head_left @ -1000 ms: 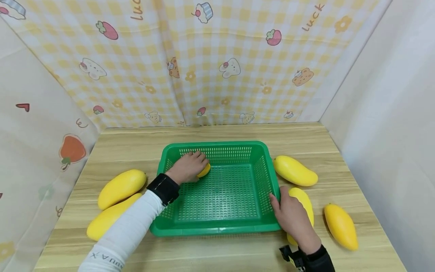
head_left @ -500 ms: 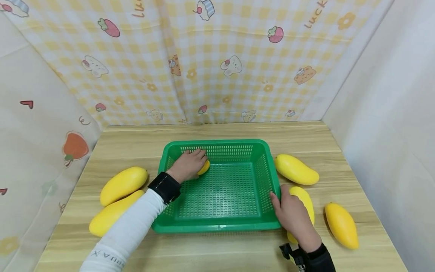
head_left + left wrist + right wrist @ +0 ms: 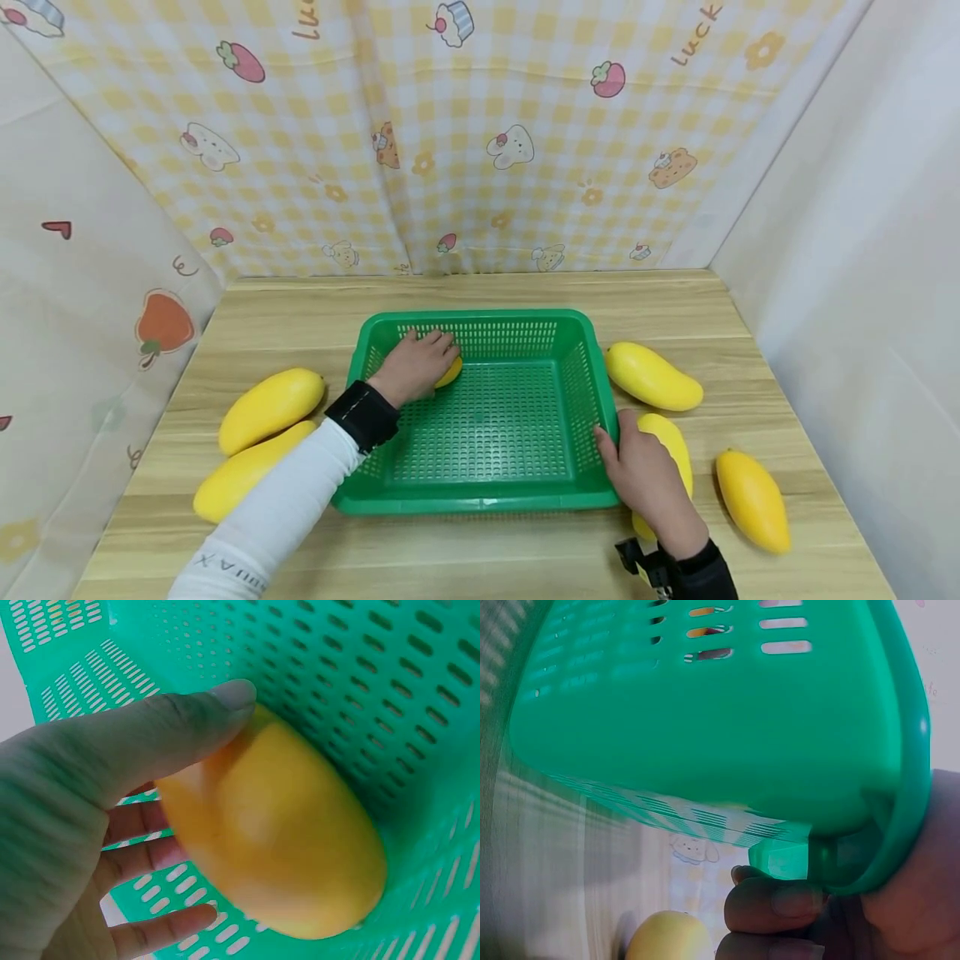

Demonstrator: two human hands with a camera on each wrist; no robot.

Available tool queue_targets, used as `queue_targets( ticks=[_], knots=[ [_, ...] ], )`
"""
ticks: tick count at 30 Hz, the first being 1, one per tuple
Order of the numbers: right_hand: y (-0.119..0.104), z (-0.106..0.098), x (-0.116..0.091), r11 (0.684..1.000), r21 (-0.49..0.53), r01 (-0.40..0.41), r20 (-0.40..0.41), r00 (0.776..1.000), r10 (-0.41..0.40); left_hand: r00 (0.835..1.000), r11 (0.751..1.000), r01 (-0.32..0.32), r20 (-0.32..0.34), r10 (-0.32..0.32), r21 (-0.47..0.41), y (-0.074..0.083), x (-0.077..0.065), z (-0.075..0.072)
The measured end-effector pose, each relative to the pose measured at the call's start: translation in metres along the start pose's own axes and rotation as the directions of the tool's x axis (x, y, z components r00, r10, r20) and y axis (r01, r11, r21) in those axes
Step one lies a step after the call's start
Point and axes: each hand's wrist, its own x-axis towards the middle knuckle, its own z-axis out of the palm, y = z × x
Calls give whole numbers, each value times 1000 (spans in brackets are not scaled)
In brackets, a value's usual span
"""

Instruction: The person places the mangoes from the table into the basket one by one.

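Note:
A yellow mango lies in the far left corner of the green plastic basket. My left hand holds it, reaching in over the basket's left side. In the left wrist view the thumb lies along the mango's top, and the other fingers are on its far side, partly hidden behind it. My right hand grips the basket's right rim, thumb inside and fingers curled under the lip, as the right wrist view shows at the fingers.
Two mangoes, one farther back and one nearer, lie left of the basket by the left sleeve. To the right are a back mango, another mango partly behind my right hand, and an orange-yellow mango near the wooden table's right edge.

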Motion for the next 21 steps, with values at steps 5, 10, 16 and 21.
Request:
queue_targets(
  ticks=[5, 10, 16, 21],
  knots=[
    [0, 1, -1, 1000, 9, -6, 6, 1000, 6, 998, 1000, 13, -65, -15, -28, -4, -2, -14],
    [0, 1, -1, 1000, 23, -20, 16, 1000, 20, 995, 998, 33, -87, -38, -53, -12, -10, -37],
    [-1, -1, 0, 999, 29, -18, 16, 1000, 17, 992, 977, 102, -54, -114, -185, -26, -23, -48],
    [1, 0, 1, 1000, 25, 2, 6, 1000, -2, 977, 944, 151, -100, -188, -293, -36, -39, -41]
  ],
)
